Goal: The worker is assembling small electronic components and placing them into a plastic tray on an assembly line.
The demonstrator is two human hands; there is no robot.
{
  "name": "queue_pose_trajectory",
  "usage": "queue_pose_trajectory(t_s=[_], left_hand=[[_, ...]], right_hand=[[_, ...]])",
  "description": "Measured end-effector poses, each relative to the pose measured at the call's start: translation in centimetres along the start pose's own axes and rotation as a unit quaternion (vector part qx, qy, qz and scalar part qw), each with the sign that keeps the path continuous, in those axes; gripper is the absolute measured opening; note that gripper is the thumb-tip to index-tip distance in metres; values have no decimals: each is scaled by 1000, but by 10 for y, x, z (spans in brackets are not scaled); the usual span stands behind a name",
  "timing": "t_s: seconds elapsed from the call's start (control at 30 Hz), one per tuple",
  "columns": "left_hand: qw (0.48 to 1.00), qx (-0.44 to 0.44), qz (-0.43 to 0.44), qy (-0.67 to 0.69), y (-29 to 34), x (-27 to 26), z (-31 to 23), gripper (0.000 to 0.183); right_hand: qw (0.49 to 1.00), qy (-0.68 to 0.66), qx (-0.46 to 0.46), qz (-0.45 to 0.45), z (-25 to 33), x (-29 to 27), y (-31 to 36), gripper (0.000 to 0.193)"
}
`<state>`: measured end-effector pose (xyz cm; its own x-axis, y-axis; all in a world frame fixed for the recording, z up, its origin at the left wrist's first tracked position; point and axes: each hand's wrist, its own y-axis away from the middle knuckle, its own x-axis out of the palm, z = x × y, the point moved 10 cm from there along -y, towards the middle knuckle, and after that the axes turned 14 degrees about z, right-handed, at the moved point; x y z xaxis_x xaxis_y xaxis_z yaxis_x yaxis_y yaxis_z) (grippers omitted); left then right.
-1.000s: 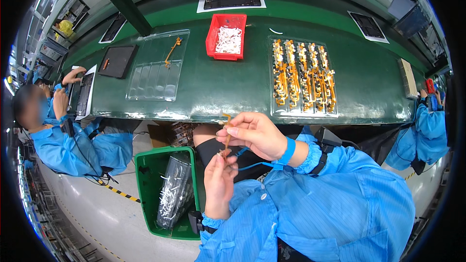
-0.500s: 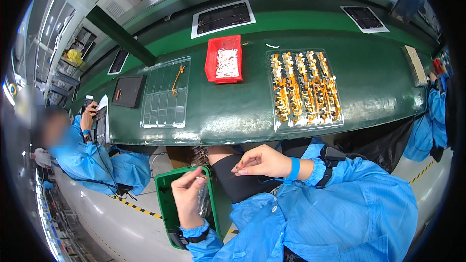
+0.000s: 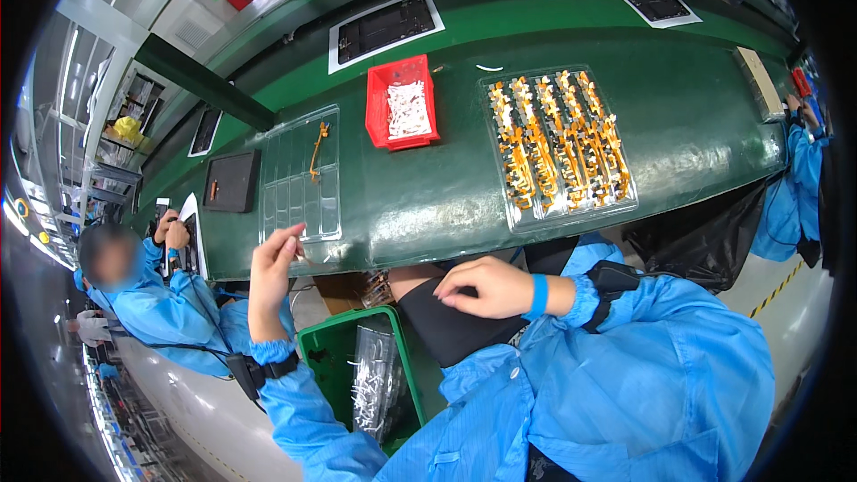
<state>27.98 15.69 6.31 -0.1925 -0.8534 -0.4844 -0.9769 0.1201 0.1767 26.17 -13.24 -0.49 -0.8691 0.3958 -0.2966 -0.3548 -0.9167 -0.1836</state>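
My left hand (image 3: 273,278) is raised at the table's front edge, its thumb and fingertips pinched beside the near end of a clear compartment tray (image 3: 278,205). Something thin and blurred shows below those fingertips, too faint to name. One orange flex cable (image 3: 315,153) lies in that tray. Over my lap, my right hand (image 3: 486,289) is closed, fingers curled toward the thumb; whatever it may hold is hidden. A second clear tray (image 3: 571,225), in front and to the right, carries rows of orange flex cables (image 3: 558,143) with white and black ends.
A red bin (image 3: 375,112) of small white pieces stands between the trays. Below the table edge sits a green crate (image 3: 406,348) with a clear bag (image 3: 375,384). Black panels on white sheets (image 3: 336,58) lie farther back. Co-workers (image 3: 134,272) sit at both sides.
My left hand has moved up and left, from above the green crate to the table's front edge. My right hand has shifted slightly right and its fingers have curled in. The view has tilted slightly.
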Motion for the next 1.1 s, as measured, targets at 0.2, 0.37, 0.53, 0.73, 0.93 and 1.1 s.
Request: queue_pose_trajectory(t_s=[0.2,0.37,0.53,0.73,0.93,1.1], left_hand=[[997,-9,66,26,-15,-5,-5,23],[997,-6,59,55,-31,-6,2,28],[996,-39,63,-46,-69,-6,47,15],[983,-21,1,-184,-88,-11,53,14],[955,40,-59,-289,-91,-8,46,22],[943,87,-122,-298,-92,-8,40,20]], right_hand=[[987,115,38,-109,16,-62,44,12],[974,155,70,-151,13,-90,76,9],[972,172,60,-150,17,-91,82,9],[970,186,42,-153,17,-90,89,9],[968,190,35,-158,19,-94,98,8],[961,204,40,-181,24,-106,114,8]])
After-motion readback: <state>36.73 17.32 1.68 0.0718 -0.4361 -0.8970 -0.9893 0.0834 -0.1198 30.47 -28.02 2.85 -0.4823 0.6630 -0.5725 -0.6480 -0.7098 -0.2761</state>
